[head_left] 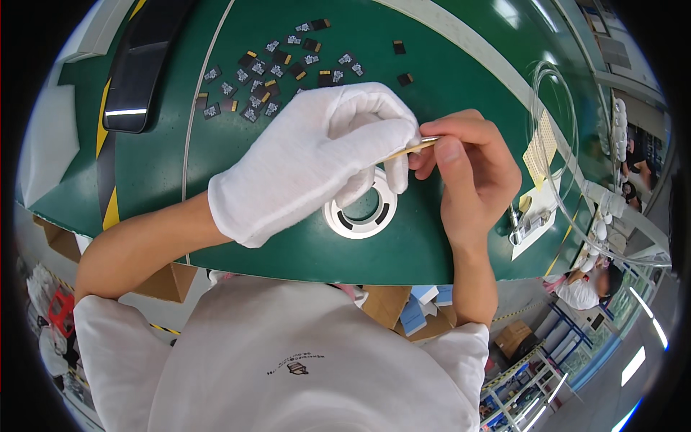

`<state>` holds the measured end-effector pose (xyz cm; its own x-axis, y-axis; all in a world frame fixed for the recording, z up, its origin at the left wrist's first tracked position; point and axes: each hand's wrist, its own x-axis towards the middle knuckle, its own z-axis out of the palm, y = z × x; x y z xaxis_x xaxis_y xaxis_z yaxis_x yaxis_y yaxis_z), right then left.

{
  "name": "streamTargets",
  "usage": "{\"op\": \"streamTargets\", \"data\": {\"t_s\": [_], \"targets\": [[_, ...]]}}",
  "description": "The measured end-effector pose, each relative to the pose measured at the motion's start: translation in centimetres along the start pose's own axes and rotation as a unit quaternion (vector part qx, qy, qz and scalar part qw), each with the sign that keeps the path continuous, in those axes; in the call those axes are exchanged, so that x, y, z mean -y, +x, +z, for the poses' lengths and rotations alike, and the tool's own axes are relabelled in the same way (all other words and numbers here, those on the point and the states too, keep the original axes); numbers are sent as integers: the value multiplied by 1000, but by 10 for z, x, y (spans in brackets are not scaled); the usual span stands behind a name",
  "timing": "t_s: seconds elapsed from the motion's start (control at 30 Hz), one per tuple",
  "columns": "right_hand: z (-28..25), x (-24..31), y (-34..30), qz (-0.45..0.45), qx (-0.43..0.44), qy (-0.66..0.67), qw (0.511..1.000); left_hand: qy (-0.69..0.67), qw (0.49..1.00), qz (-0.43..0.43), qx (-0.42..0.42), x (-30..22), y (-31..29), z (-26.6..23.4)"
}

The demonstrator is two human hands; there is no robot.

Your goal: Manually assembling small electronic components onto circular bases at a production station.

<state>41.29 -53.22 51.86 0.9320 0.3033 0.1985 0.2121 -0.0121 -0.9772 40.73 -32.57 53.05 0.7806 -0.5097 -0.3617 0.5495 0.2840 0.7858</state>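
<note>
My left hand [317, 147], in a white cloth glove, is closed with thumb and fingertips pinched together. My bare right hand [475, 173] meets it, its thumb and fingers closed too. Between them runs a thin tan strip [404, 152] with a dark, shiny part at the right hand's end; its exact kind is hard to make out. Below the hands a white ring [353, 228] with dark slots lies on the green table, partly covered by gloved fingers. Beyond the glove many small black memory cards [277, 70] lie scattered, some with gold contacts upward.
A long black glossy object [140, 72] lies at the left beside yellow-black tape. Clear coiled tubing [554, 86] and a white sheet [529, 234] with small metal parts are at the right. An open carton [385, 302] with blue-white boxes stands below the table edge.
</note>
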Motion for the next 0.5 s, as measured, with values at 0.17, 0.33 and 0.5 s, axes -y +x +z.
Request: {"op": "streamTargets", "data": {"t_s": [0.17, 0.33, 0.5], "targets": [[1, 2, 1, 22, 2, -29, 999, 10, 1000, -13, -6, -1, 0, 1], [1, 2, 1, 22, -1, -34, 999, 19, 1000, -12, -10, -2, 0, 0], [-1, 2, 1, 26, -12, -32, 999, 24, 1000, -18, -10, -1, 0, 0]]}}
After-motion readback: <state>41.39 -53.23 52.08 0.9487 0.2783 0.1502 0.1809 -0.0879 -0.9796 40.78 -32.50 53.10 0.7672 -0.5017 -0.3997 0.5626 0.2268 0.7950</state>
